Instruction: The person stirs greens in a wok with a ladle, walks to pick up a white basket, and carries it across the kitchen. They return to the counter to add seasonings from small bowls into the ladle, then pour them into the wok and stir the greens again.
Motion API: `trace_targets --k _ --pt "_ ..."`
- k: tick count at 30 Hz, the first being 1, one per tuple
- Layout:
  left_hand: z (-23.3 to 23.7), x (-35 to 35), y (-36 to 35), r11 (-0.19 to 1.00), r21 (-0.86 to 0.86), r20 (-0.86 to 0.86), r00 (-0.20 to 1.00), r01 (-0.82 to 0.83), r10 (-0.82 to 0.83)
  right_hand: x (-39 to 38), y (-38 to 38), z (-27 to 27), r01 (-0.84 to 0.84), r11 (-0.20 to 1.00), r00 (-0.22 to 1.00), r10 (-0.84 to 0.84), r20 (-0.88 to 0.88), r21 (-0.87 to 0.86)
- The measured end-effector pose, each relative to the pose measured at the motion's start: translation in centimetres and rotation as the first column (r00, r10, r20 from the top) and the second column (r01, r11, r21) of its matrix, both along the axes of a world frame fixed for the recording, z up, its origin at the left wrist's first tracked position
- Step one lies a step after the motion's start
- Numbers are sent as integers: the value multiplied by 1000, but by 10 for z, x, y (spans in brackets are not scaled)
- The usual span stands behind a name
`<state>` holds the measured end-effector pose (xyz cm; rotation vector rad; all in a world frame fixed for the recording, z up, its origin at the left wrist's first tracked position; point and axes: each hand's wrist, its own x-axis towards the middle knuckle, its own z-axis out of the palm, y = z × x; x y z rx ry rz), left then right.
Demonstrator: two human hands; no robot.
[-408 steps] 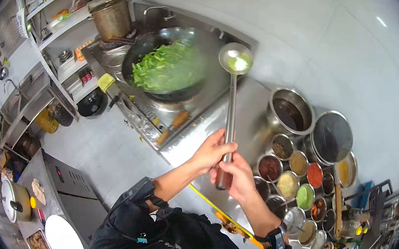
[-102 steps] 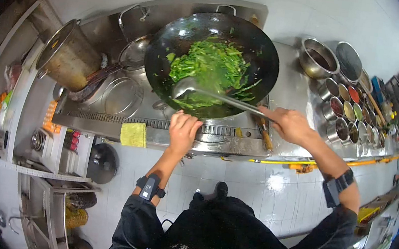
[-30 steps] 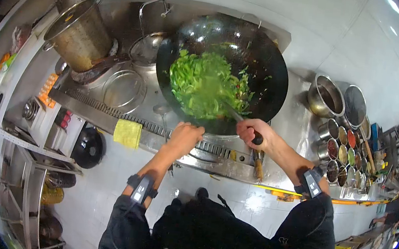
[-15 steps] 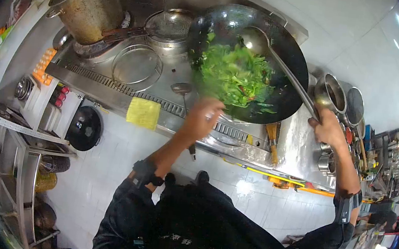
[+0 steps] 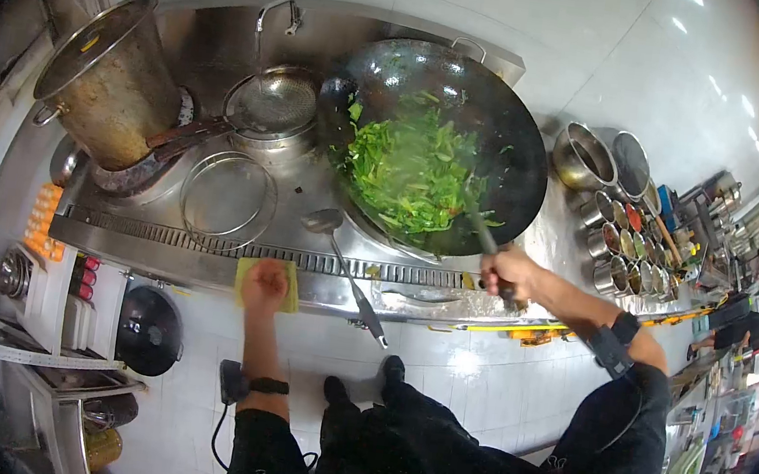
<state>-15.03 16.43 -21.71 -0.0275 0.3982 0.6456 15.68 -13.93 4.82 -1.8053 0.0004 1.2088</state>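
- The dark ladle handle is gripped by the right hand at the near rim of the round black wok; its bowl seems buried in glossy leafy greens.
- A soft yellow cloth, left of the wok, is clenched under the left hand.

Wok: dark metal, oil-glossy.
Ladle handle: smooth dark metal.
Cloth: yellow fabric, matt.
Stockpot: dull steel, stained, rough-looking.
Strainer: fine wire mesh.
Range top: stainless steel, satin sheen.
Wall tiles: white, glossy.
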Motion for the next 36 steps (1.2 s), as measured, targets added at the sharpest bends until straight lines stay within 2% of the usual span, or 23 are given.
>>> trace_targets --k 1,2,4,5,6,7,8,10,11,13,15,18,19,20,22,23,25,28,29,31,32,34,36 --pt "-13 15 -4 990 138 -138 990 6 13 -16 12 3 98 989 973 -71 -219 113" --pt "13 34 -24 880 467 -354 930 81 102 -16 19 -1 180 958 908 -74 -412 223" --pt "133 77 -93 615 697 -616 747 369 251 -5 27 3 449 854 600 -70 -797 263" --pt "157 97 -115 16 902 -338 685 431 646 -6 27 9 444 845 596 -30 -802 298" --pt "208 105 -136 -340 864 -40 722 373 691 -10 26 17 440 835 587 11 -809 330" --pt "228 118 -147 -545 757 105 756 361 647 -12 24 26 439 821 581 50 -812 364" --pt "235 130 -152 -636 663 112 788 394 605 -11 21 34 356 841 703 47 -710 408" --pt "210 146 -151 -685 464 -173 816 562 552 -10 10 52 181 882 886 46 -462 436" --pt "199 151 -151 -703 432 -180 818 565 546 -11 4 66 110 894 926 66 -371 434" --pt "192 157 -148 -727 376 -187 815 575 548 -17 -1 94 -186 941 982 167 88 282" --pt "193 163 -148 -725 361 -260 810 587 526 -16 -8 108 -330 944 854 299 426 -1" --pt "182 184 -152 -701 289 -362 752 652 551 -3 -16 124 -406 790 263 582 769 -459" --pt "180 186 -154 -693 246 -395 722 678 568 -1 -13 134 -356 777 389 628 674 -519" --pt "175 179 -162 -701 208 -411 711 682 570 17 -13 127 -359 771 327 632 703 -526" --pt "204 170 -172 -715 140 -394 701 685 595 55 -7 107 -289 731 70 660 748 -618" --pt "224 158 -174 -731 254 -352 765 633 540 84 2 94 -230 730 -2 661 750 -644" --pt "250 147 -180 -709 343 -345 784 617 516 121 11 62 -137 699 -96 696 712 -702" --pt "244 147 -168 -681 329 -380 752 654 539 165 11 26 -88 666 -44 741 670 -741" --pt "237 146 -164 -667 311 -399 730 677 555 175 1 13 -226 527 -140 815 563 -819" --pt "220 149 -153 -668 289 -352 725 686 593 156 -15 0 -452 621 301 782 546 -641" --pt "213 153 -149 -671 278 -325 725 687 608 130 -18 1 -361 850 767 505 396 -384" --pt "200 160 -142 -661 260 -341 708 704 619 87 -16 -4 -214 977 976 214 37 18" --pt "184 170 -139 -662 218 -339 692 717 638 72 0 -12 0 962 910 113 -400 272"
